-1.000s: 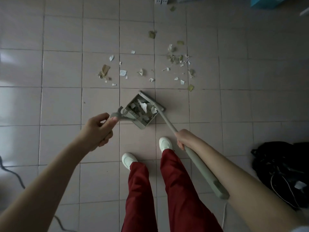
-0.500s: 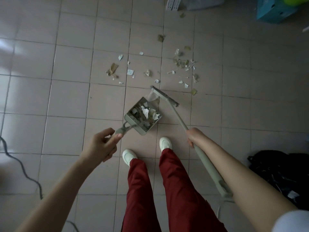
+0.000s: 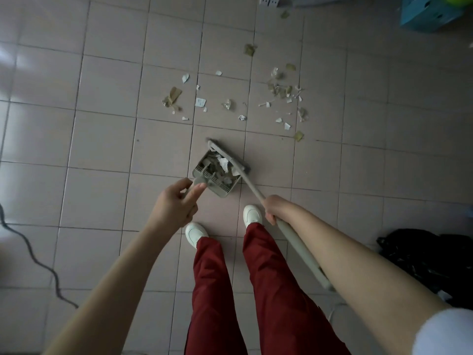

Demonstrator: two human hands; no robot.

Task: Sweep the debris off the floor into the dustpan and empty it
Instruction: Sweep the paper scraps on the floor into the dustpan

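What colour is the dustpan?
Pale grey-green dustpan, matching the broom; seen in the head view.

floor: pale pink tiles | dustpan: grey-green | debris: white, olive | trousers: dark red | shoes: white

Dim, pinkish tiled floor with grey grout lines.
Pale glare on the far-left tiles; black cable along the left edge, black bag at right, blue box top right.
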